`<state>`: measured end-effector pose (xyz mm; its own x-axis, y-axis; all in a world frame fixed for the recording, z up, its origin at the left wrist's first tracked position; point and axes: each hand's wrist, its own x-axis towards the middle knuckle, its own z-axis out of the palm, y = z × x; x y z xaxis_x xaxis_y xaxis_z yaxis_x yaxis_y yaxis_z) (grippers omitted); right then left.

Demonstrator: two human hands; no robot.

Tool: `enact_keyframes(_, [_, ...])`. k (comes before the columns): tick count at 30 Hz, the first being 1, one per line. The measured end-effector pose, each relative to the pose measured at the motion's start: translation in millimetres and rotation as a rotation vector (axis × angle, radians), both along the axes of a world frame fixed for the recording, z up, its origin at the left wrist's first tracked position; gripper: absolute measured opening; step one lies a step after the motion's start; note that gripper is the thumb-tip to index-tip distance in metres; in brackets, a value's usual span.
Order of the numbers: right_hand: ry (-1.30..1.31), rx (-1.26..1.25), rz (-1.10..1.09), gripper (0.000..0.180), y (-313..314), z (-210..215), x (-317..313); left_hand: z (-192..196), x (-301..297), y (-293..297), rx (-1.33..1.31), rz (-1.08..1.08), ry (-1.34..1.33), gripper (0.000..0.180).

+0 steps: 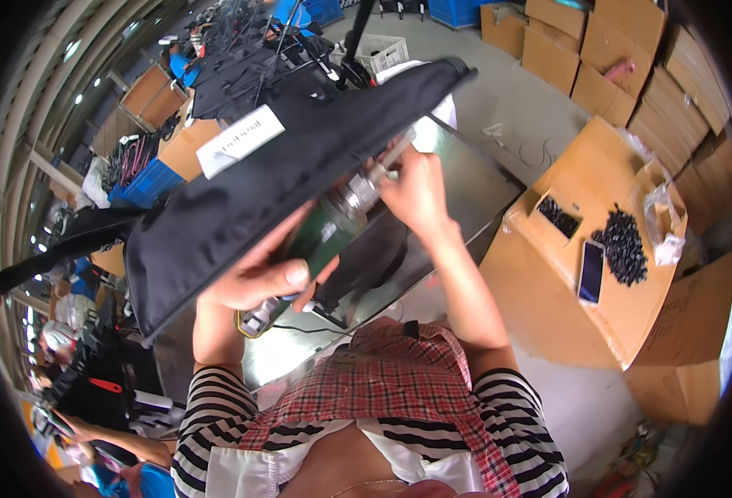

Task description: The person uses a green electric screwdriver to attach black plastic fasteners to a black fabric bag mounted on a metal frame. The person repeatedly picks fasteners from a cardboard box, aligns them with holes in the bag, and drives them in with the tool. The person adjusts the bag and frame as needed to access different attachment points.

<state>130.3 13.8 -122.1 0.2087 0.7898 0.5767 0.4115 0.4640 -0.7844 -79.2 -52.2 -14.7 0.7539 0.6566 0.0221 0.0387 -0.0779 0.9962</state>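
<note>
Currently mid-assembly by the look of it: a long black fabric bag (258,183) with a white label (239,139) is held up over the metal worktable (474,187), the left hand (258,278) under it with fingers wrapped tight around a dark-green power driver (320,236) and pinning the fabric. The right hand (416,192) sits at the driver's silvery chuck (360,192), fingertips pinched together on its thin bit (395,153). My read is that a fastening step is in hand, and the next move needs bit and fabric steady; loose black parts (625,246) and a phone (590,270) lie well apart on the cardboard (548,307).
</note>
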Motion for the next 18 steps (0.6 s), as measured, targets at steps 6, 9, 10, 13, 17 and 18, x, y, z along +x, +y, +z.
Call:
enact_keyframes(6, [0.095,-0.179,-0.339,0.015,80,-71,201,-29,-25,-43,-0.01,-0.129,0.056,0.067])
enact_keyframes(9, [-1.036,-0.704,-0.376,0.054,120,-192,294,-86,-21,-63,-0.083,-0.17,0.111,0.068])
enact_keyframes(10, [-0.86,-0.668,-0.336,0.059,132,-186,268,-112,-20,-73,-0.116,-0.114,0.156,0.069])
enact_keyframes(13, [0.127,-0.657,0.231,0.071,180,-145,180,-194,-29,-95,-0.185,0.075,0.322,0.07])
enact_keyframes(17, [0.04,-0.694,0.806,0.076,198,-121,24,-279,-67,-147,-0.306,0.402,0.508,0.072])
enact_keyframes(18, [0.088,-0.638,0.848,0.076,195,-123,-5,-296,-78,-162,-0.333,0.462,0.513,0.073])
